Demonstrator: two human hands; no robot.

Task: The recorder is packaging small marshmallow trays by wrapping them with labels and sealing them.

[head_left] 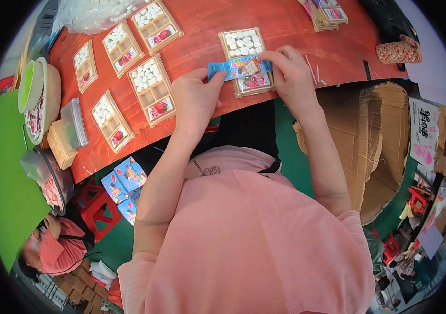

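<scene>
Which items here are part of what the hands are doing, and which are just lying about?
In hand:
- blue strip packet, held by left hand and right hand
- open tray of white pieces under it

Lying about:
- five other filled trays
- stack of cards
- woven pouch
- cardboard box
- red stool

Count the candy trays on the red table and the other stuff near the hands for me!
Trays with white pieces: 6
Blue wrapper, held by the left hand and right hand: 1
Stack of flat packs at the far edge: 1
Woven pouch: 1
Total: 9
</scene>
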